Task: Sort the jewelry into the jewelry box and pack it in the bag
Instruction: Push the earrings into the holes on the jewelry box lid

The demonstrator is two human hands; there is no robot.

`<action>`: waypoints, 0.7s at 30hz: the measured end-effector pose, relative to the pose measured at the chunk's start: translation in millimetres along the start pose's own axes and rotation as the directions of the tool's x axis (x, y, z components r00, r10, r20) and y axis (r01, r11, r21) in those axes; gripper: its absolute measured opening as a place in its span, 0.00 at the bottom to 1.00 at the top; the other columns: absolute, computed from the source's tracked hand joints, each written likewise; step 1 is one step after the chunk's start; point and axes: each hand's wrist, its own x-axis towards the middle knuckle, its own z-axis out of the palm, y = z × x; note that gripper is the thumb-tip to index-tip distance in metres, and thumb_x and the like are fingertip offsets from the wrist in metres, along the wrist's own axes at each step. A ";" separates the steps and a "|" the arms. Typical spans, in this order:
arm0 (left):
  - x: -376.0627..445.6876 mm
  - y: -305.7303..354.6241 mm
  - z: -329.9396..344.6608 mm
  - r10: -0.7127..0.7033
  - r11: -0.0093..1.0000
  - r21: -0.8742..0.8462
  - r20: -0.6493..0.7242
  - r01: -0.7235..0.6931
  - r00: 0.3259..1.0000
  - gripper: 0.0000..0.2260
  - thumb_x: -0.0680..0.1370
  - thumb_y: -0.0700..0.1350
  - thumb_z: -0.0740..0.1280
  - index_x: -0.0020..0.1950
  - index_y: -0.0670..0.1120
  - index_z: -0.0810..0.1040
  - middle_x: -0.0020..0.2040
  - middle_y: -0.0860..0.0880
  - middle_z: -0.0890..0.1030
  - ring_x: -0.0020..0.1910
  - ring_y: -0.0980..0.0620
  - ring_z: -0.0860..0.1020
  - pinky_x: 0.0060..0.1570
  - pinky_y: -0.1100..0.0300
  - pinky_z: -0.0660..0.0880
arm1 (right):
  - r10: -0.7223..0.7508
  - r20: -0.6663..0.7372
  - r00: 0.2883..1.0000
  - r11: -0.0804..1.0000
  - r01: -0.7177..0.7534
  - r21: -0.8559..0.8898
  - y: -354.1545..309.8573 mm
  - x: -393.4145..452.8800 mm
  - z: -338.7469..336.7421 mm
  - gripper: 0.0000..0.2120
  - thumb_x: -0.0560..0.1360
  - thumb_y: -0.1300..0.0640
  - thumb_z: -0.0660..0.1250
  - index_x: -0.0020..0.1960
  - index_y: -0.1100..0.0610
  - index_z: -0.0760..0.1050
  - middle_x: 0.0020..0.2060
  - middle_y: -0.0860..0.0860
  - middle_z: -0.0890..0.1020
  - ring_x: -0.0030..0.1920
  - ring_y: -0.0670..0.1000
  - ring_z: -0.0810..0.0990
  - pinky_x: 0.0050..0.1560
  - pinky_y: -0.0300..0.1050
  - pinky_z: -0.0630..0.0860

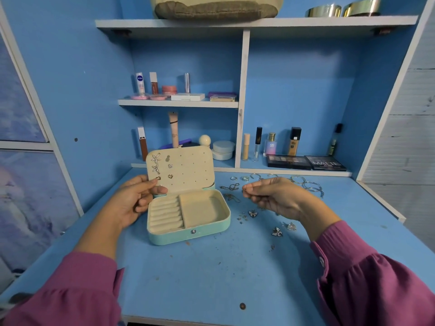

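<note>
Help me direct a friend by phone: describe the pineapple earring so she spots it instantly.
Find the open mint-green jewelry box on the blue desk. On its raised cream lid, which the left hand holds, look at the second column's top. The small gold pineapple-shaped stud sits right of the larger flower-shaped earrings.

Cosmetics on shelf (179, 103); eyeshadow palettes (306, 162) — blue desk (211, 274)

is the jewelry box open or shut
Open: the mint-green jewelry box has its cream lid raised upright, steadied by the left hand.
</note>
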 end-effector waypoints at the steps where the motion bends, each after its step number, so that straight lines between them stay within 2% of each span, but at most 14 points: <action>1: -0.3 0.1 0.1 -0.001 1.000 0.002 -0.001 0.001 1.000 0.04 0.80 0.36 0.60 0.49 0.42 0.74 0.34 0.45 0.83 0.16 0.61 0.61 0.14 0.72 0.56 | -0.008 -0.012 1.000 1.000 0.008 -0.018 0.9 1.3 1.8 0.04 0.73 0.64 0.69 0.46 0.64 0.81 0.36 0.54 0.84 0.31 0.45 0.78 0.31 0.33 0.75; 4: -0.7 0.3 0.0 -0.008 1.000 0.007 -0.008 0.008 1.000 0.04 0.79 0.36 0.60 0.49 0.42 0.74 0.34 0.45 0.83 0.17 0.60 0.61 0.14 0.71 0.57 | -0.074 -0.071 0.995 0.988 0.064 -0.138 3.3 6.0 9.9 0.05 0.74 0.60 0.69 0.43 0.62 0.82 0.34 0.52 0.84 0.30 0.44 0.75 0.29 0.33 0.72; 7: -0.3 0.2 -0.7 -0.012 1.000 0.006 -0.014 0.012 1.000 0.04 0.79 0.36 0.61 0.49 0.41 0.74 0.35 0.44 0.83 0.17 0.60 0.61 0.14 0.70 0.57 | -0.186 -0.113 0.976 0.945 0.146 -0.294 5.0 10.9 24.9 0.08 0.75 0.57 0.69 0.40 0.60 0.82 0.34 0.50 0.83 0.31 0.44 0.74 0.33 0.35 0.70; 11: -0.5 0.2 0.5 0.010 0.999 0.036 -0.034 -0.009 0.999 0.04 0.80 0.37 0.61 0.49 0.41 0.74 0.33 0.44 0.83 0.17 0.60 0.61 0.15 0.70 0.56 | -0.290 -0.081 0.953 0.893 0.240 -0.381 0.5 15.0 51.5 0.05 0.74 0.62 0.69 0.42 0.63 0.82 0.33 0.53 0.81 0.26 0.42 0.72 0.30 0.32 0.71; 13: -0.4 -0.4 1.7 0.050 0.996 0.078 -0.065 -0.045 0.997 0.03 0.80 0.38 0.61 0.48 0.41 0.74 0.31 0.45 0.82 0.16 0.59 0.60 0.16 0.70 0.55 | -0.304 -0.054 0.951 0.854 0.247 -0.457 -2.0 18.4 65.0 0.02 0.73 0.62 0.71 0.43 0.60 0.83 0.32 0.51 0.81 0.26 0.40 0.71 0.29 0.30 0.70; 18: 1.7 -1.7 1.4 0.149 0.972 0.208 -0.173 -0.111 0.974 0.01 0.77 0.39 0.67 0.45 0.42 0.76 0.26 0.46 0.79 0.16 0.57 0.59 0.17 0.70 0.55 | -0.324 -0.004 0.946 0.820 0.279 -0.500 0.2 33.3 98.0 0.02 0.72 0.61 0.72 0.42 0.55 0.82 0.35 0.50 0.81 0.34 0.46 0.74 0.36 0.37 0.72; 21: 1.6 -2.3 3.9 0.197 0.951 0.279 -0.228 -0.130 0.954 0.02 0.75 0.39 0.70 0.43 0.45 0.79 0.22 0.50 0.75 0.17 0.58 0.60 0.18 0.69 0.56 | -0.374 -0.010 0.928 0.786 0.311 -0.534 4.7 42.3 113.9 0.03 0.73 0.60 0.70 0.45 0.56 0.83 0.35 0.47 0.81 0.34 0.42 0.73 0.35 0.31 0.69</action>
